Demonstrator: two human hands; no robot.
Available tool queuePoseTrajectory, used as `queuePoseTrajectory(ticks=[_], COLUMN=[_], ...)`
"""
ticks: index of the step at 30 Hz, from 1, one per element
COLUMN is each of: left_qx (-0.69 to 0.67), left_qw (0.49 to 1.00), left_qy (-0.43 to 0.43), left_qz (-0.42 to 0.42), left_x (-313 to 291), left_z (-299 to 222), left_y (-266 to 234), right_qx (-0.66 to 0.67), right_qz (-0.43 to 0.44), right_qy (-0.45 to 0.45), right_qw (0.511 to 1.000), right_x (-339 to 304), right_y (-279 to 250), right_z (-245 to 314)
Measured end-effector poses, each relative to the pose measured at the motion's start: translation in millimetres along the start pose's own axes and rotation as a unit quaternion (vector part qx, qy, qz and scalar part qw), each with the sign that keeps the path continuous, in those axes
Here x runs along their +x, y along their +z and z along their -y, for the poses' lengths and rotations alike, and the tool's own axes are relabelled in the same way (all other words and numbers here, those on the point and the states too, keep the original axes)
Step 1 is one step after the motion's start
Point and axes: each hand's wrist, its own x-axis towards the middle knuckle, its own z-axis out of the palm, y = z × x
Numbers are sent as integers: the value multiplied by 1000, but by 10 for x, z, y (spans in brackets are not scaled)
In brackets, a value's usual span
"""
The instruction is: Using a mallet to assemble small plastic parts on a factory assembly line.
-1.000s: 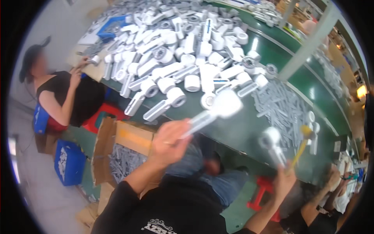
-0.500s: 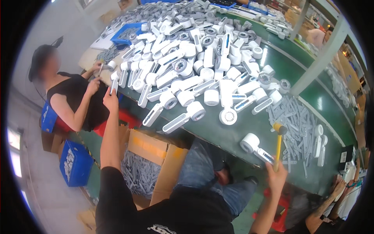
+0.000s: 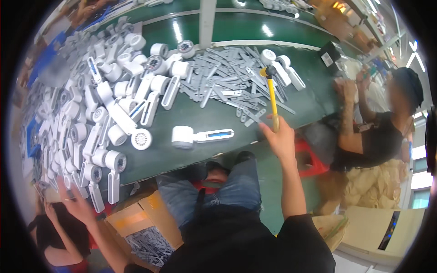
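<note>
On the black box (image 3: 331,57) across the table (image 3: 152,159) there's a pale label, its print too small for me to read. My hammer (image 3: 272,100) has a slim yellow handle and a stubby head, dark at the right end and yellow at the left. My right hand (image 3: 281,136) is clamped on the handle's lower end; its long axis runs up and away from me, leaning slightly left, head outermost against the grey strips (image 3: 227,84). Left of it a white unit (image 3: 200,137) lies crosswise, round head left, blue-slotted handle right. My left hand (image 3: 78,203), blurred, has its fingers apart beside the white heap (image 3: 119,117).
</note>
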Motion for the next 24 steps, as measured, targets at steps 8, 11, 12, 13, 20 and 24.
queuePoseTrajectory(ticks=[8, 11, 12, 13, 20, 24], left_qx=[-216, -260, -306, -349, -589, -607], left_qw=[917, 894, 880, 864, 650, 626], left_qy=[258, 281, 260, 236, -208, -301], left_qz=[213, 232, 254, 275, 433, 387], left_x=[-328, -281, -283, -316, -841, -1037], left_z=[-2908, -3297, -3420, -3513, -3743, -3606], left_y=[1087, 1390, 1433, 1424, 1229, 1210], right_qx=[-59, -14, -10, 65, 193, 256], right_qz=[45, 44, 47, 104, 256, 192], right_qy=[-49, -56, -54, -58, -168, -147], right_qw=[996, 997, 997, 991, 932, 936], right_x=[199, 173, 114, 6, -601, -726], right_y=[78, -10, -86, -197, -62, 217], right_z=[-362, -316, -288, -218, -2, -35])
